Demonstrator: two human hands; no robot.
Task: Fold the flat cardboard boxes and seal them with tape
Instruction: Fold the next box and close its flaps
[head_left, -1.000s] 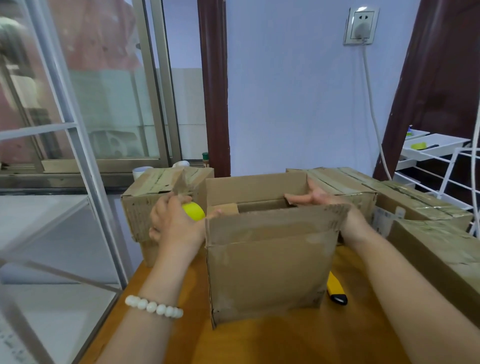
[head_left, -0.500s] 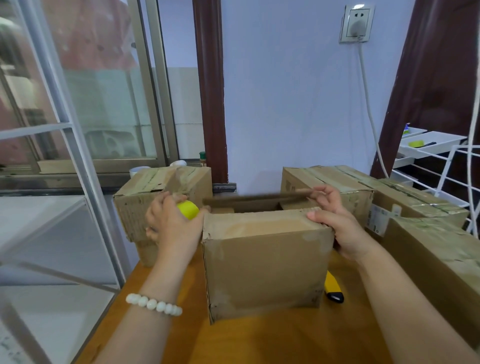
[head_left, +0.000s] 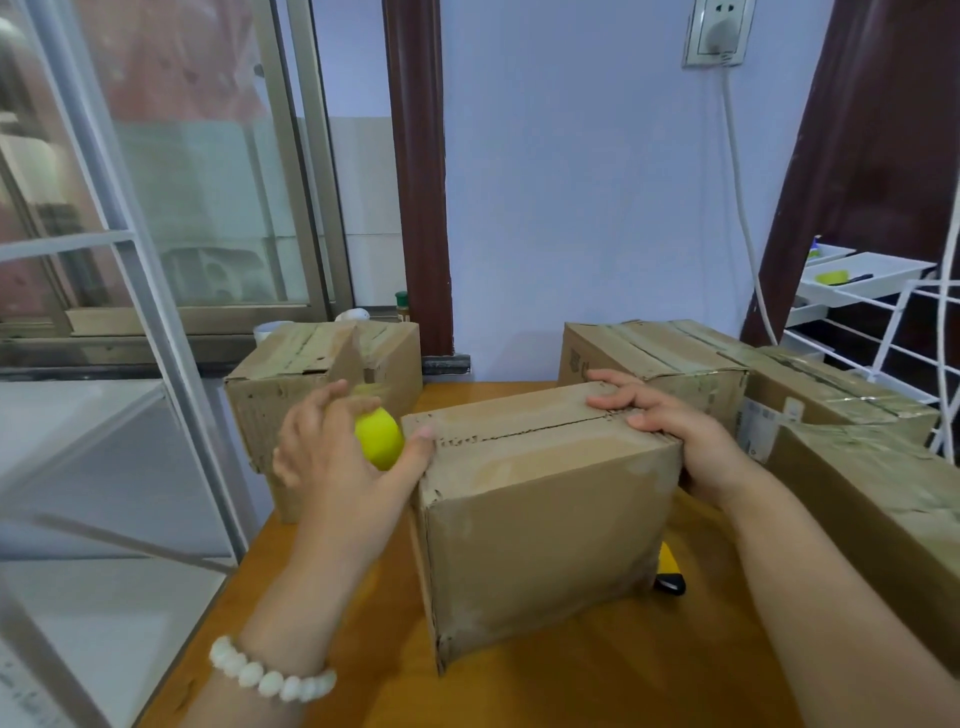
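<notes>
My left hand (head_left: 332, 457) is curled around a yellow rounded object (head_left: 379, 439), held just off the left end of the cardboard box (head_left: 545, 519), with the thumb tip touching the box's top left corner. I cannot tell whether the object is the tape. My right hand (head_left: 670, 431) lies fairly flat on the right end of the box top. Its fingers reach over the far flap and its thumb rests on the near flap, pressing both down and grasping nothing. The box stands upright in the middle of the wooden table (head_left: 571, 691), close in front of me. Its two top flaps are folded shut and meet along a seam (head_left: 519, 431) that looks bare, with no tape across it. I judge the folding of this box done and the sealing still to do. A yellow utility knife (head_left: 667, 571) pokes out from behind the box's near right corner. Farther out, a closed box (head_left: 311, 374) sits at the far left with a piece of flap standing up. Glossy taped boxes (head_left: 654, 353) line the far right, and another box (head_left: 883, 509) sits near right. Those look finished.
</notes>
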